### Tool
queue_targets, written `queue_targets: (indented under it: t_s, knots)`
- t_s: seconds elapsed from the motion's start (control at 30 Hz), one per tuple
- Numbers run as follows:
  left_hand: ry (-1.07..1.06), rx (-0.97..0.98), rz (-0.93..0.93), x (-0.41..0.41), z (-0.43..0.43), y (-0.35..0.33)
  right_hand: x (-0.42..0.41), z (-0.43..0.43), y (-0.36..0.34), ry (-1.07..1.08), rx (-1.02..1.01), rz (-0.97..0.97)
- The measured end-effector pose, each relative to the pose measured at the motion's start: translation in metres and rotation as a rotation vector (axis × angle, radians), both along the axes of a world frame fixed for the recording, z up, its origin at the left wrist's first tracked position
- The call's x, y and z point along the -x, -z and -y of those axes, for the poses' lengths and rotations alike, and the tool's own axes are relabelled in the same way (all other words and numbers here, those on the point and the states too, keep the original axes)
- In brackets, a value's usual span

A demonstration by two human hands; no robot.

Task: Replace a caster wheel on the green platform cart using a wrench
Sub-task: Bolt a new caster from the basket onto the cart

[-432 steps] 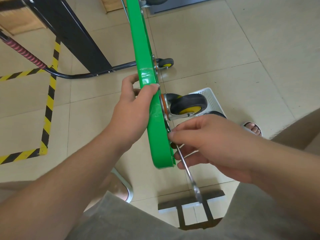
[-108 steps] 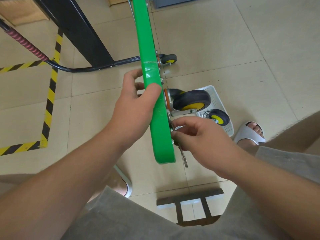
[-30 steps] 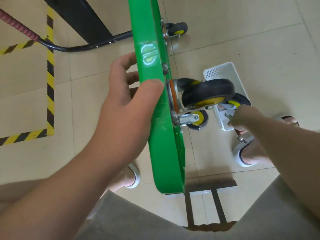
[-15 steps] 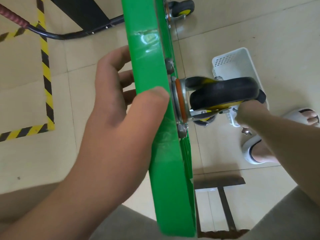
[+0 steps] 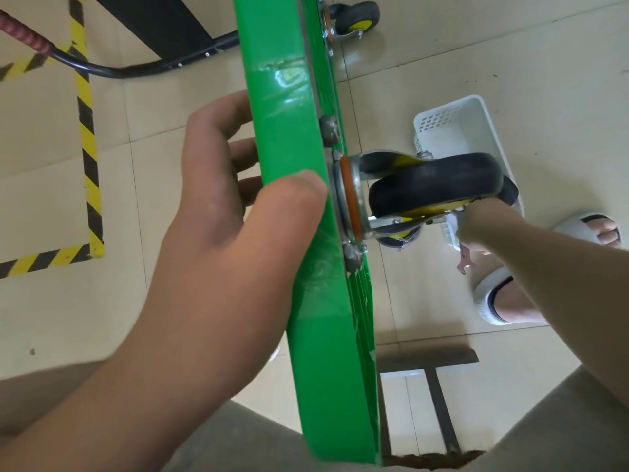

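Part of right hand (image 5: pixel 474 229) behind caster wheel (image 5: pixel 435 185), wrench (image 5: pixel 463 264) largely hidden by it, green cart (image 5: pixel 306 301) cropped above

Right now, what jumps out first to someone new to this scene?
The green cart deck stands on edge down the middle, the left hand gripping its rim. A black caster wheel juts from its underside; beyond it the right hand, wrench end showing below, reaches toward the white basket on the floor.

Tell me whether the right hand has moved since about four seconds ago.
Yes. The right hand, gripping the metal wrench, has left the green platform cart and reached past the black caster wheel to the white plastic basket.
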State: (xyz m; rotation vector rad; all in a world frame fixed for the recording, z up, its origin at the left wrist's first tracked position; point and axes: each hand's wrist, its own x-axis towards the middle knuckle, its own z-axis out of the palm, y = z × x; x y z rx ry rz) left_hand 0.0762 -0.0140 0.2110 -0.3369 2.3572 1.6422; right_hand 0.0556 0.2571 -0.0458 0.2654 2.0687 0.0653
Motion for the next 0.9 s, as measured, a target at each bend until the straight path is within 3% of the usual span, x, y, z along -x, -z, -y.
queue_targets:
  t_s: [0.17, 0.27, 0.67, 0.77, 0.9]
  knots:
    - [0.080, -0.043, -0.004, -0.006, 0.002, -0.007, -0.004, 0.007, -0.023, 0.135, 0.067, 0.009]
    - [0.103, -0.014, -0.014, -0.008, 0.003, -0.011, -0.006, 0.012, -0.040, 0.238, 0.087, -0.099]
    - [0.157, 0.048, -0.053, -0.017, 0.017, -0.012, -0.038, 0.033, -0.134, 0.282, 0.196, -0.446]
    - [0.202, 0.144, -0.139, -0.022, 0.024, -0.012, -0.040, 0.035, -0.166, 0.243, 0.186, -0.488]
    - [0.239, 0.408, -0.238, -0.030, 0.039, -0.009, -0.041, 0.041, -0.209, 0.185, 0.208, -0.529]
